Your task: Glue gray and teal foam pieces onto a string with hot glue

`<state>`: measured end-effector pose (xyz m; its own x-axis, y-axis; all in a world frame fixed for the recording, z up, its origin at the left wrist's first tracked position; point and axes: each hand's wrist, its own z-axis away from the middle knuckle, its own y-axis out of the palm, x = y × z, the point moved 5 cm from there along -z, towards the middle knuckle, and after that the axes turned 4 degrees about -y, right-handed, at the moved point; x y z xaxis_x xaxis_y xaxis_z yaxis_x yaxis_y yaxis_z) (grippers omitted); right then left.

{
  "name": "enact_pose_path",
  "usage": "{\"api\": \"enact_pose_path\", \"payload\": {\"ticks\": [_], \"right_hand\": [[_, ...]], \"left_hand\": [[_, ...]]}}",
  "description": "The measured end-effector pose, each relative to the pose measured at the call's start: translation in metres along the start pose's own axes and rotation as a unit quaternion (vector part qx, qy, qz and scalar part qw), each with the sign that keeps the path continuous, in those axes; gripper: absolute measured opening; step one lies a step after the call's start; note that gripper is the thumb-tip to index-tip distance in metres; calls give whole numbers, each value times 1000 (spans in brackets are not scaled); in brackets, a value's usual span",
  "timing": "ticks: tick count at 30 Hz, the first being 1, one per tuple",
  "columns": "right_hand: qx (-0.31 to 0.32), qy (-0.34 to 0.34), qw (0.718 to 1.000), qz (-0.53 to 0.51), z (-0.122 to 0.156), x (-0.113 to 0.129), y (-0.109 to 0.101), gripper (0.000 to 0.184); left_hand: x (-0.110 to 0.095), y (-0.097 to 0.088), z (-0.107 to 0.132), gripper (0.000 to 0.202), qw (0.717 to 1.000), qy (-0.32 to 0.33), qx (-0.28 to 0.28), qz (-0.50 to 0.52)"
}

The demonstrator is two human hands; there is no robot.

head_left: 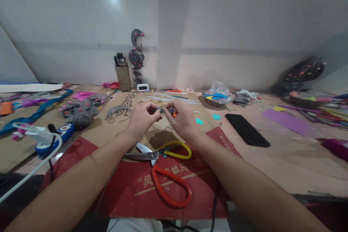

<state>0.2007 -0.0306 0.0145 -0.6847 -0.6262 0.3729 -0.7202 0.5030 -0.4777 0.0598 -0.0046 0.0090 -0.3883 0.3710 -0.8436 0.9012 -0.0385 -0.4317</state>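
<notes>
My left hand [144,117] is closed in a pinch, thumb against forefinger, on a small dark teal piece [161,110] too small to name. Right beside it, my right hand [182,117] pinches at the same piece from the other side. A bit of orange and blue [174,114] shows by the right fingers; how it is attached is hidden. Thin grey thread [163,133] hangs in loops beneath both hands. Nearer to me lie open scissors [153,156] with one yellow and one red handle, on a red and brown cardboard sheet [122,195].
A phone [247,130] and purple sheet [286,121] lie right. Teal cutouts [199,121] are near the right hand. Left are grey yarn pieces [81,110] and a blue-white power strip [56,139] with a white cable. A bottle [123,76] stands by the white partition [217,36].
</notes>
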Motion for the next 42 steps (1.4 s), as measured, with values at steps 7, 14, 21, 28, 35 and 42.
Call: {"api": "enact_pose_path", "payload": {"ticks": [7, 14, 21, 28, 35, 42], "right_hand": [[17, 21, 1000, 0, -1, -2, 0, 8], [34, 10, 999, -18, -2, 0, -1, 15], [49, 5, 999, -7, -2, -1, 0, 18], [52, 34, 998, -4, 0, -4, 5, 14], [72, 76, 994, -32, 0, -13, 13, 13], [84, 94, 987, -99, 2, -18, 21, 13]], "left_hand": [[-2, 3, 1, 21, 996, -22, 32, 82], [0, 5, 1, 19, 993, -33, 39, 106], [0, 4, 0, 17, 997, -5, 40, 68], [-3, 3, 2, 18, 998, 13, 34, 55], [-3, 3, 0, 20, 999, 6, 45, 28], [-3, 0, -3, 17, 997, 56, 12, -50]]}}
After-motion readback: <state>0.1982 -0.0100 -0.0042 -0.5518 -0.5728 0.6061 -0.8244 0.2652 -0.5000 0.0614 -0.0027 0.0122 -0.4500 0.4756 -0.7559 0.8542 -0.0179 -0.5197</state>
